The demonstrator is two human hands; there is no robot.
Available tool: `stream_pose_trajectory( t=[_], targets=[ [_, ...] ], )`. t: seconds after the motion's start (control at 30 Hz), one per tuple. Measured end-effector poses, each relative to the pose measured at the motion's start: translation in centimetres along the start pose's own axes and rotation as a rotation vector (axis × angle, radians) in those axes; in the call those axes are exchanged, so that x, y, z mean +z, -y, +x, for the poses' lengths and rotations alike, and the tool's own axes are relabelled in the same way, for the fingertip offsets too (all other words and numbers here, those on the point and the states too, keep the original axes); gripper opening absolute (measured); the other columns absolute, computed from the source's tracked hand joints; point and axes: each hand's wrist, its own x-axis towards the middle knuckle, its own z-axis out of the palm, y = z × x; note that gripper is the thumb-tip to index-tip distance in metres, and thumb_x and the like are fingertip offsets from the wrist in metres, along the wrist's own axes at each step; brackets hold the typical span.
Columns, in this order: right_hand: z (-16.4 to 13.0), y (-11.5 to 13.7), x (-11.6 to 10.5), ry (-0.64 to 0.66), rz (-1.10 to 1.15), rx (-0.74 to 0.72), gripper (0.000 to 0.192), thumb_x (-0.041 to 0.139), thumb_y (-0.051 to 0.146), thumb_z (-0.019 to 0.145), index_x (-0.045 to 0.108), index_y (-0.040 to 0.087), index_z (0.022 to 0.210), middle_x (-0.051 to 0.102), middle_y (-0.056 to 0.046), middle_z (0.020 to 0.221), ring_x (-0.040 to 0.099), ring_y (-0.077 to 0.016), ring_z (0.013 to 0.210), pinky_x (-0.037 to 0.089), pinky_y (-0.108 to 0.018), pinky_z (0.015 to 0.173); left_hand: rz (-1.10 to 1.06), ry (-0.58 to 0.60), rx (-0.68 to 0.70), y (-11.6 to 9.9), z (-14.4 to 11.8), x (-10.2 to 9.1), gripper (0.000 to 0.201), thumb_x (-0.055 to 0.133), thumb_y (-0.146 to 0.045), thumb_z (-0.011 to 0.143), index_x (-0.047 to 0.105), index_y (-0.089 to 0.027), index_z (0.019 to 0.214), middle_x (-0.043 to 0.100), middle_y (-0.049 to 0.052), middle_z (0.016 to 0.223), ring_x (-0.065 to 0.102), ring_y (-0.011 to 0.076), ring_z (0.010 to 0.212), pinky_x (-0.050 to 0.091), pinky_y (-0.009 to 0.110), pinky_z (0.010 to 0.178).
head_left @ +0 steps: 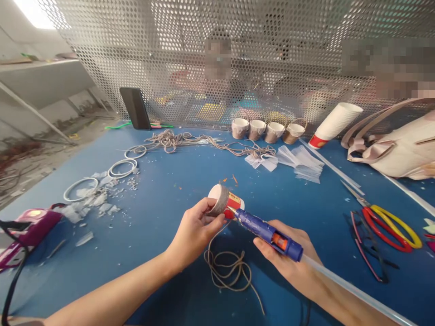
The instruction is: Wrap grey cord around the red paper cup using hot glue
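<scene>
At the left edge of the blue table (163, 199) lies a magenta glue gun (32, 228) with a black cord, and beyond it white rings (121, 168) sit among clear scraps. A dark phone (135, 108) leans against the perforated screen (238, 54) at the far edge. The left hand (193, 231) reaches in from the near left, forearm low over the table, fingers curled around a small paper cup (224, 202) held on its side just above the middle of the table; the cup is red and white, its upper part wrapped in grey-brown cord, and any print on it is too small to read. The loose end of that jute cord (229, 271) coils on the table below. The right hand (292, 260), palm up, grips a blue glue gun (268, 233) with an orange trigger, its nozzle touching the cup's wrapped band, a clear glue stick trailing behind. Four wrapped cups (268, 130) stand at the far edge, with a stack of white cups (335, 122) lying to their right. Red and yellow scissors (387, 222) lie near the right edge, below a pale bag (401, 154).
</scene>
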Motion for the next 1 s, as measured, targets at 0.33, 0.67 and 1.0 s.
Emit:
stream_pose_trajectory(
  t=[0.33, 0.67, 1.0],
  targets=[
    [-1.1, -0.6, 0.4, -0.066, -0.196, -0.138, 0.023, 0.050, 0.044, 0.089, 0.055, 0.023, 0.080, 0.064, 0.004, 0.060, 0.061, -0.0130, 0.052, 0.050, -0.023, 0.053, 0.009, 0.057, 0.035, 0.9, -0.1, -0.2, 0.012, 0.064, -0.024, 0.074, 0.063, -0.019, 0.085, 0.069, 0.001, 0.077, 0.065, 0.0144, 0.071, 0.053, 0.024, 0.068],
    [-1.0, -0.7, 0.4, -0.051, -0.178, -0.176, 0.022, 0.050, 0.039, 0.090, 0.054, 0.021, 0.079, 0.064, 0.002, 0.061, 0.061, -0.0127, 0.048, 0.048, -0.023, 0.049, 0.030, 0.057, 0.032, 0.8, 0.0, -0.1, 0.014, 0.063, -0.023, 0.073, 0.063, -0.018, 0.086, 0.069, 0.002, 0.076, 0.065, 0.0154, 0.069, 0.054, 0.026, 0.067],
    [-0.9, -0.7, 0.5, -0.085, -0.196, -0.283, 0.014, 0.050, 0.029, 0.090, 0.051, 0.020, 0.080, 0.064, 0.000, 0.062, 0.060, -0.0135, 0.047, 0.046, -0.023, 0.046, 0.040, 0.051, 0.028, 0.6, -0.1, 0.1, 0.014, 0.062, -0.021, 0.070, 0.064, -0.018, 0.084, 0.068, 0.002, 0.074, 0.064, 0.0158, 0.065, 0.053, 0.026, 0.062]
  ],
)
